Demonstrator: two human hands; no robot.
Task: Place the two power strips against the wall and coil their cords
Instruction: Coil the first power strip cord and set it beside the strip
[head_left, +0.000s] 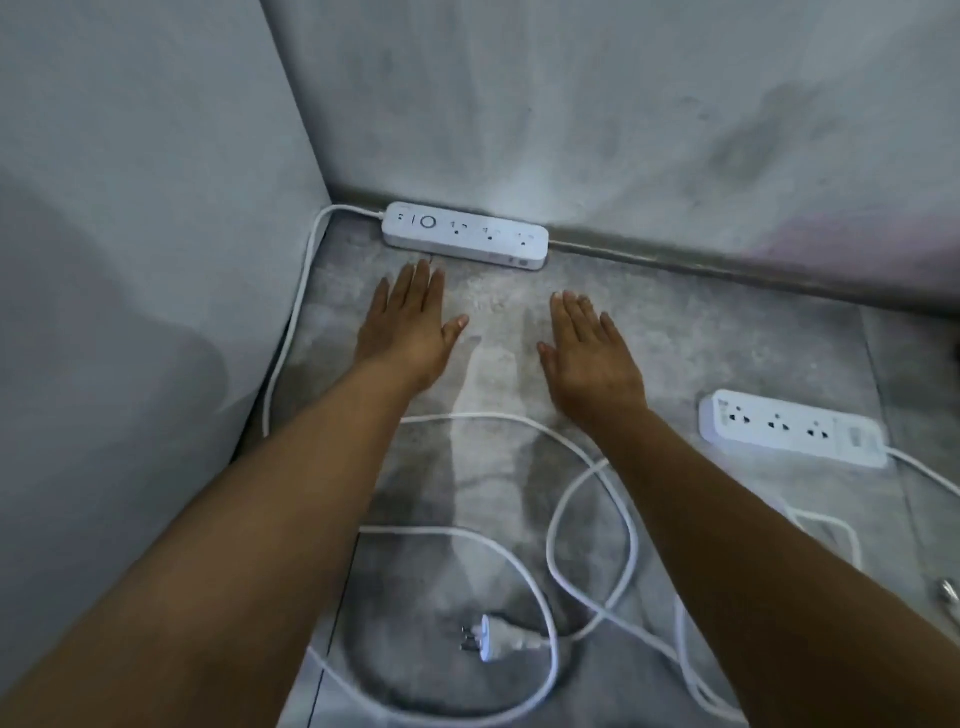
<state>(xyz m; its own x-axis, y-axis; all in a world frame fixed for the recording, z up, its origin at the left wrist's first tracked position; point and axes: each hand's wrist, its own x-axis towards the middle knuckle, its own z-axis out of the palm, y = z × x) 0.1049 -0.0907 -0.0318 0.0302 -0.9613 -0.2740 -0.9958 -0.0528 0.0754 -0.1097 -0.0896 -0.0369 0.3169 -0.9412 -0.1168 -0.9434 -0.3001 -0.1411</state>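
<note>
A white power strip (466, 235) lies flat against the back wall, near the corner. Its white cord (291, 332) leaves its left end, runs down along the left wall and sprawls in loose loops over the floor to a plug (491, 638). A second white power strip (792, 435) lies on the floor at the right, away from the wall, with its cord (924, 475) trailing off to the right. My left hand (410, 325) hovers flat and open just in front of the first strip, fingertips close to it. My right hand (589, 348) is flat and open beside it, holding nothing.
The grey wall (623, 130) meets the floor at a dark baseboard (727, 262). A grey panel (130, 260) closes off the left side. The floor is grey mottled tile (701, 332). A small metallic object (949, 592) shows at the right edge.
</note>
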